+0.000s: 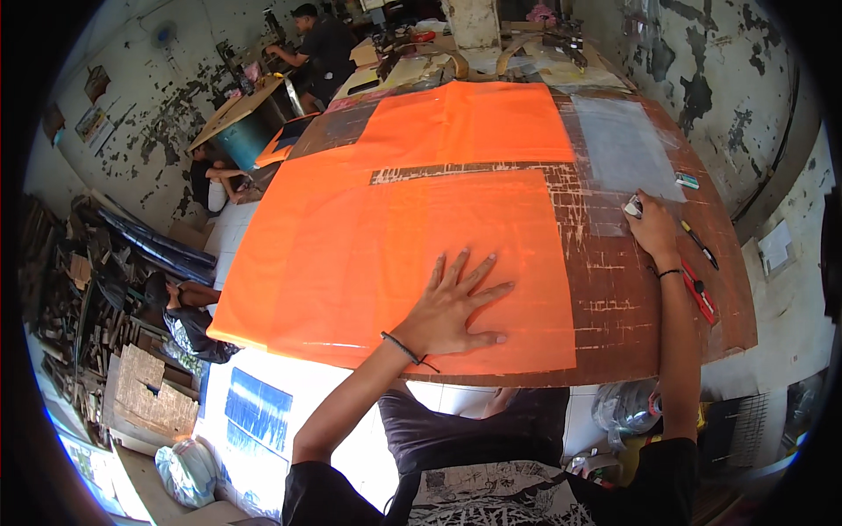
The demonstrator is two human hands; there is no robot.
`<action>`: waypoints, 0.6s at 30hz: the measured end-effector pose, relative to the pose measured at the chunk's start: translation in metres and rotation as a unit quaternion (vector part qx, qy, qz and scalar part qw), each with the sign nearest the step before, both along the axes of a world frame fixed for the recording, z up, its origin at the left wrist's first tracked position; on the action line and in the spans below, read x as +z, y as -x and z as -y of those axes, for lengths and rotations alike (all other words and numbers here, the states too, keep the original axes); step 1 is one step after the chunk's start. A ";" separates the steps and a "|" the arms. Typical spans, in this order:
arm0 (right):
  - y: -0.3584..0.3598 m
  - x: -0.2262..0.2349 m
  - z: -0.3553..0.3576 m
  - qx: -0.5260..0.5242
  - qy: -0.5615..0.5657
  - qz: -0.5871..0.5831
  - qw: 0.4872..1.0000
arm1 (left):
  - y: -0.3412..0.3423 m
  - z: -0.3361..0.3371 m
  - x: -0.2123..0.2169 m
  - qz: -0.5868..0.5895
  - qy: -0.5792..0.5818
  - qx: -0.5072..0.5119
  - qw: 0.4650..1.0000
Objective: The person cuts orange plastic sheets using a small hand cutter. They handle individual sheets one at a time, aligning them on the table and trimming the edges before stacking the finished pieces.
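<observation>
A large sheet of bright orange material (307, 263) covers much of the brown work table (614, 324), with a narrow cut-out gap in its middle. My left hand (452, 311) lies flat on its near part, fingers spread. Over by the table's right side, my right hand (656, 230) is closed around a small white object (633, 207), mostly hidden by the fingers. That hand rests at the near edge of a translucent plastic sheet (623, 136). Beside it lie a yellow-and-black pen (700, 245), a red cutter-like tool (699, 294) and a small green-and-white block (687, 181).
Small machines and scraps crowd the table's far end. Beyond its left side, one person (320, 53) works at a bench (237, 114); two others (210, 180) (189, 320) sit low. Scrap wood (153, 390) is piled left. A clear plastic bottle (627, 408) stands below the near right edge.
</observation>
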State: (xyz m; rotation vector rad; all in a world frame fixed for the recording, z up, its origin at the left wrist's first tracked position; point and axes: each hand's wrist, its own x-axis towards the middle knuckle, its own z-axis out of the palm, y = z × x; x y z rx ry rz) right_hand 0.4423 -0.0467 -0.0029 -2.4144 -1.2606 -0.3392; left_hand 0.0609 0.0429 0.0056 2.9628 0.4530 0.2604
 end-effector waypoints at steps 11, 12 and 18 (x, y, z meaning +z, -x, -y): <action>-0.009 -0.002 0.002 0.000 -0.014 0.000 1.000 | 0.127 0.045 0.009 0.002 0.041 0.217 0.975; -0.009 0.001 -0.001 0.006 -0.009 -0.002 1.000 | 0.134 0.049 0.007 -0.015 0.019 0.235 0.972; -0.004 -0.002 0.000 0.018 -0.019 -0.012 1.000 | 0.137 0.051 -0.010 0.094 -0.055 0.267 0.958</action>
